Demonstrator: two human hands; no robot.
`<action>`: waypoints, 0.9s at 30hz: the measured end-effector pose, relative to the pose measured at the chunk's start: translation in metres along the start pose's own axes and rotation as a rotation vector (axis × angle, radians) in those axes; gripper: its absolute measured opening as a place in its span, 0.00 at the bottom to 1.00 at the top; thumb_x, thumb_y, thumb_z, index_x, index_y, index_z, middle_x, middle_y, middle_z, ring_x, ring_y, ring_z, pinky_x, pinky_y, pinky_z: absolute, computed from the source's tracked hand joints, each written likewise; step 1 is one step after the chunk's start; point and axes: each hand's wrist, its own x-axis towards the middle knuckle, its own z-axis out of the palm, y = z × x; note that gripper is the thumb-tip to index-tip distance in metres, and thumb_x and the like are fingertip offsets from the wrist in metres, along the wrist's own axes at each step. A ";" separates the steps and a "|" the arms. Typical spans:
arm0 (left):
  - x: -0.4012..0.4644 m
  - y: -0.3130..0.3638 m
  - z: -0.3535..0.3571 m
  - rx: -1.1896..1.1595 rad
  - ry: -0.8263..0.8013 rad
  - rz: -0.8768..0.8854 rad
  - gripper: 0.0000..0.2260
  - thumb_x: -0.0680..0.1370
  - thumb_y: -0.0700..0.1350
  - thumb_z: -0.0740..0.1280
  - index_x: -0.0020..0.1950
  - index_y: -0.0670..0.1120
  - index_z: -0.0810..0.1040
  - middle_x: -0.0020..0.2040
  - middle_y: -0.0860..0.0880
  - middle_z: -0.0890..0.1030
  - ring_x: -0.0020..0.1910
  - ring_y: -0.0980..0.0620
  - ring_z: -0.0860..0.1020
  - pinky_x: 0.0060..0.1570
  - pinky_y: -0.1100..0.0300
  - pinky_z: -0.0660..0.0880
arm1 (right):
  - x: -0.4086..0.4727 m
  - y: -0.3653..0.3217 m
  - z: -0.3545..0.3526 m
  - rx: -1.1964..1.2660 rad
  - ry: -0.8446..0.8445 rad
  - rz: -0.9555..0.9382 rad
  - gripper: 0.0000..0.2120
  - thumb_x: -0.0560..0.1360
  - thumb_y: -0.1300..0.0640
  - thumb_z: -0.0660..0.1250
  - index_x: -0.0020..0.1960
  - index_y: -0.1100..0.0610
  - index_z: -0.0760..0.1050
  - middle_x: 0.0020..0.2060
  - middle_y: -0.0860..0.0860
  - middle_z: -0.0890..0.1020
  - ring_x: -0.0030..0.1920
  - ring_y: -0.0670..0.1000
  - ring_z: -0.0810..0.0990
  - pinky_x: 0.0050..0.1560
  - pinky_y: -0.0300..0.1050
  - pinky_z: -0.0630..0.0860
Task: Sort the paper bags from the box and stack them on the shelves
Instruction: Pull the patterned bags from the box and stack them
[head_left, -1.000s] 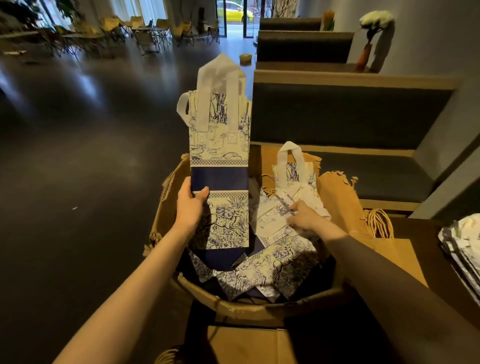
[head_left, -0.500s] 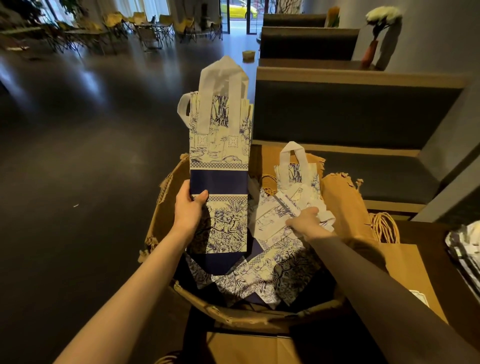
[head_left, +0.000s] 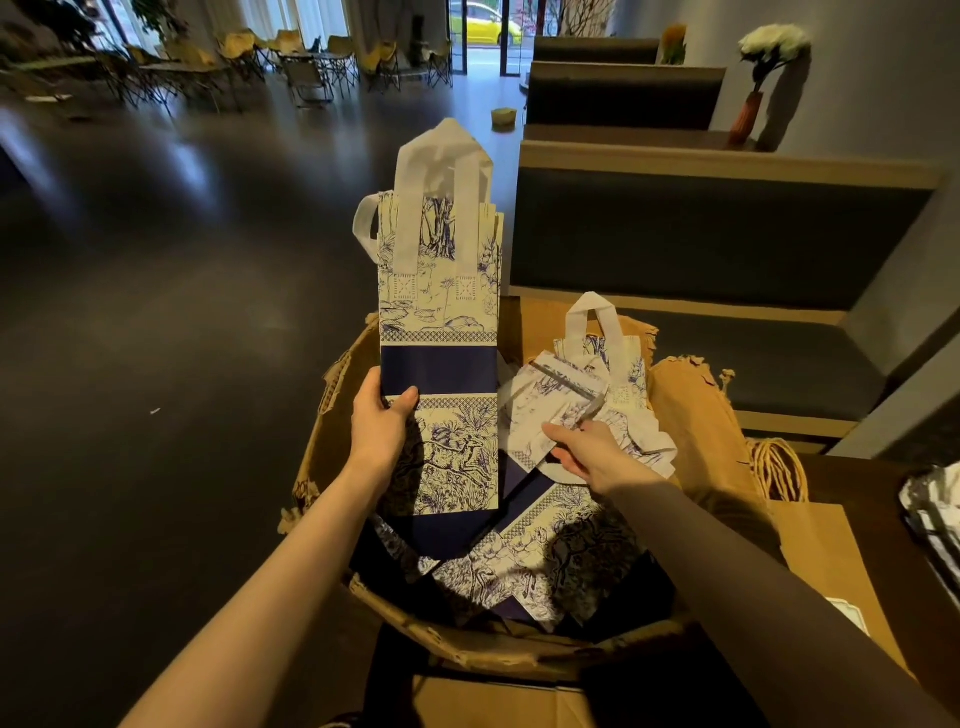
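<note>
2 hands (head_left: 382, 431), 1 box (head_left: 332, 431).

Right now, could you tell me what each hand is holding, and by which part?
Left hand grips the tall bag stack by its left edge at the navy band. Right hand pinches a small bag in the box.

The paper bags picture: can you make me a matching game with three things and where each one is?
Things:
1. tall bag stack
2. small bag
3. brown bags

Places:
A. leaning at the right side of the box
B. held upright by the left hand
C. pinched by the right hand over the box

Pairs: 1-B, 2-C, 3-A
</note>
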 end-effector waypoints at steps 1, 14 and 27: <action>0.000 0.000 0.000 -0.003 0.002 0.001 0.15 0.80 0.34 0.59 0.66 0.43 0.69 0.49 0.55 0.77 0.44 0.62 0.77 0.35 0.76 0.73 | 0.000 0.001 0.001 -0.038 0.000 -0.036 0.27 0.75 0.62 0.69 0.69 0.60 0.61 0.57 0.58 0.78 0.32 0.44 0.78 0.21 0.30 0.70; -0.005 0.014 0.003 0.059 0.056 -0.038 0.11 0.80 0.39 0.61 0.62 0.49 0.71 0.55 0.51 0.78 0.57 0.49 0.77 0.59 0.50 0.73 | -0.068 -0.067 -0.020 -0.407 0.354 -0.636 0.10 0.81 0.55 0.58 0.59 0.58 0.70 0.54 0.55 0.79 0.54 0.57 0.78 0.50 0.53 0.76; -0.032 0.063 0.020 0.502 0.031 0.308 0.15 0.81 0.40 0.58 0.50 0.60 0.77 0.56 0.53 0.77 0.57 0.51 0.74 0.48 0.53 0.71 | -0.155 -0.136 -0.053 0.174 0.407 -0.934 0.12 0.82 0.58 0.54 0.62 0.60 0.71 0.52 0.51 0.77 0.54 0.49 0.77 0.47 0.38 0.75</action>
